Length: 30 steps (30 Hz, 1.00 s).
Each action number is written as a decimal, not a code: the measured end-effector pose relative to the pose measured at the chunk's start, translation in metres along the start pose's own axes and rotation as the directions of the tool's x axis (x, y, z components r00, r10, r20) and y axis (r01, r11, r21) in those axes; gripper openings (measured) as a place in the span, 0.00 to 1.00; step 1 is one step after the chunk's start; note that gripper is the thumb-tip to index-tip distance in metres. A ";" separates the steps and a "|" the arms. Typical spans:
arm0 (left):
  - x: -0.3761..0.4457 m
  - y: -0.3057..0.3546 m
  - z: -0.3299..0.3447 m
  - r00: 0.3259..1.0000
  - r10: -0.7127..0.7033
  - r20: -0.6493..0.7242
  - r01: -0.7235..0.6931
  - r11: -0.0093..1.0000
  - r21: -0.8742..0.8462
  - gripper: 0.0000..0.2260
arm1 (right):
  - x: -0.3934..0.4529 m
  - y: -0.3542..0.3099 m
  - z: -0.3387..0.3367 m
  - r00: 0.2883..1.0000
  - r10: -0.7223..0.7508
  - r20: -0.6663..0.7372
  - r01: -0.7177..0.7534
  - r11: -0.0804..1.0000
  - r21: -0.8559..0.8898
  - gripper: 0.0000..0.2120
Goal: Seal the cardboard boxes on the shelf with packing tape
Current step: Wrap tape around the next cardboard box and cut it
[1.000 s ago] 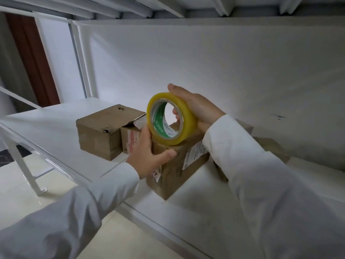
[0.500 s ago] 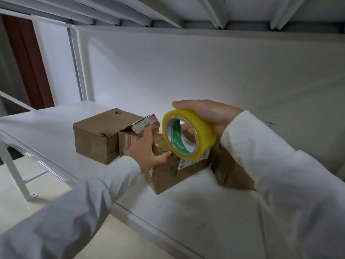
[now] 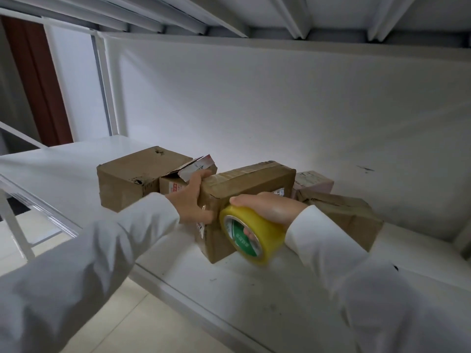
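Both hands work a tape roll against a cardboard box on a white metal shelf.

The right hand (image 3: 270, 208) curls its grip around a glossy yellow tape roll (image 3: 251, 234) with a green inner core, pressed to the near end of a creased brown long box (image 3: 248, 183). The left hand (image 3: 190, 202) clasps that box's left end. The smooth shelf (image 3: 254, 296) also holds a squat cube box (image 3: 132, 179), a small open-flapped box (image 3: 187, 171), and a crumpled box (image 3: 349, 215).

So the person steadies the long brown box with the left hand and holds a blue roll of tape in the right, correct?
Not quite: the roll of tape is yellow, as the head view shows. The left hand does steady the long brown box and the right hand holds the roll.
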State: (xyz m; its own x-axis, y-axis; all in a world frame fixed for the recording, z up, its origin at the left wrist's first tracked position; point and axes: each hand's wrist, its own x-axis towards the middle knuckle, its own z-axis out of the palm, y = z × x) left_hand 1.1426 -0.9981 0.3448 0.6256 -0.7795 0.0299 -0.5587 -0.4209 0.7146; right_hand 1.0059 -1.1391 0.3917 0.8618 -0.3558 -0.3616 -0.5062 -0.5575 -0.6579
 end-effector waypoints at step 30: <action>0.023 0.075 0.008 0.988 -0.151 0.009 0.104 0.720 0.686 0.32 | 0.011 0.028 0.027 0.977 0.003 0.213 -0.065 0.957 0.283 0.17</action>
State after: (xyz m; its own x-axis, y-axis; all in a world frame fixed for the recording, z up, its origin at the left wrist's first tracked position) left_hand 1.1105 -1.0510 0.3934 0.6981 -0.7109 -0.0849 -0.7107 -0.7024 0.0380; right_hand 1.0023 -1.1382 0.3514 0.8475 -0.1890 -0.4961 -0.5309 -0.2983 -0.7932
